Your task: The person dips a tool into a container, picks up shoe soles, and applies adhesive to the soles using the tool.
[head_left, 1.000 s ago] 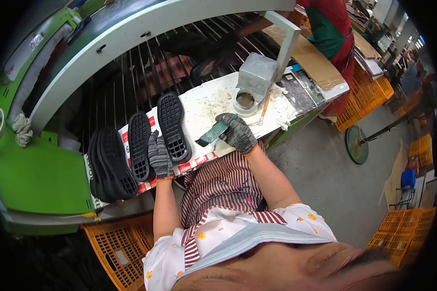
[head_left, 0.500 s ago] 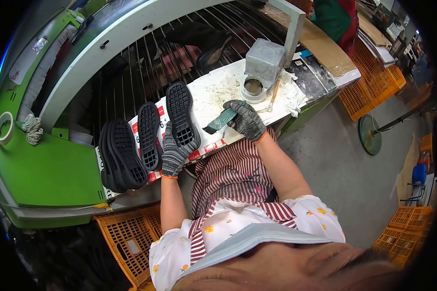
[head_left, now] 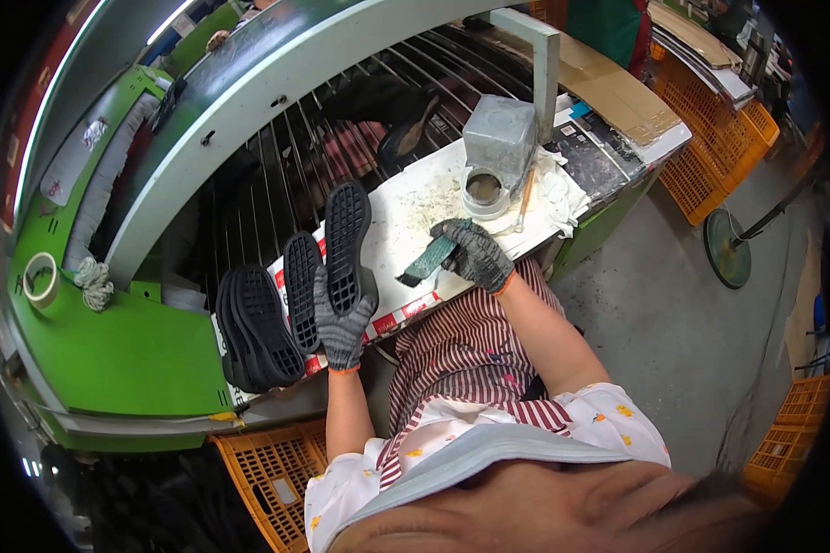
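My left hand, in a grey knit glove, grips the heel end of a black shoe sole, its grid-ribbed face toward me. In my gloved right hand is a flat brush with a green-wrapped handle; its dark bristles point left, a short gap from the sole. Left of the held sole lies another black sole, and beyond it leans a row of several more soles. A translucent plastic container with a round mouth stands beyond my right hand.
A pale, stained board covers the bench front. Beside the container lie a thin wooden stick and a crumpled white cloth. Metal bars run behind, under a grey curved frame. Tape sits on the green machine. Orange crates flank me.
The whole view has shifted, so bench and hands appear further right and a little lower. Both hands keep their holds on the sole and the brush.
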Available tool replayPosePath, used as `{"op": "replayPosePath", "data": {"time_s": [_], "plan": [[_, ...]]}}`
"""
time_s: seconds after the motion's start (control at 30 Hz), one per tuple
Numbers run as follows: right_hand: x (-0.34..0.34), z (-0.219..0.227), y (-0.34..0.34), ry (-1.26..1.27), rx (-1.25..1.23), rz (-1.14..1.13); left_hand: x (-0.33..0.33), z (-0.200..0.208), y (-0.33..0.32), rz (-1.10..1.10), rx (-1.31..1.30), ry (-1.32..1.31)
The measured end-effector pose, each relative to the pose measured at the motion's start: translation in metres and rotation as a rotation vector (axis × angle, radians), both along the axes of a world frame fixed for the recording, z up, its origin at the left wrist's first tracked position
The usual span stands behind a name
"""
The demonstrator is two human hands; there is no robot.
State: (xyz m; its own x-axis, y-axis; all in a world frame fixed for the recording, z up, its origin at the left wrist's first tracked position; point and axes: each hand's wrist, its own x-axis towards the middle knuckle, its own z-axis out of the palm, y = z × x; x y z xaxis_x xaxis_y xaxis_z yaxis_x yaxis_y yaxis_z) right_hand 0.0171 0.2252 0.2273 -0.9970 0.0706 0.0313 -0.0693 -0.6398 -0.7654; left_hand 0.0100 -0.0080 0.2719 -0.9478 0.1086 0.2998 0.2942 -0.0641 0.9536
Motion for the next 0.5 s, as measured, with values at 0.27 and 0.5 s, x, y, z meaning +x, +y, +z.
{"op": "replayPosePath", "data": {"time_s": [0.27, 0.5], "plan": [[-0.002, 0.003, 0.008, -0.027, -0.157, 0.172, -0.005, 0.109, 0.027, 0.124, -0.264, 0.812], [-0.01, -0.008, 0.008, -0.072, -0.163, 0.133, -0.105, 0.223, 0.096, 0.124, -0.31, 0.838]]}}
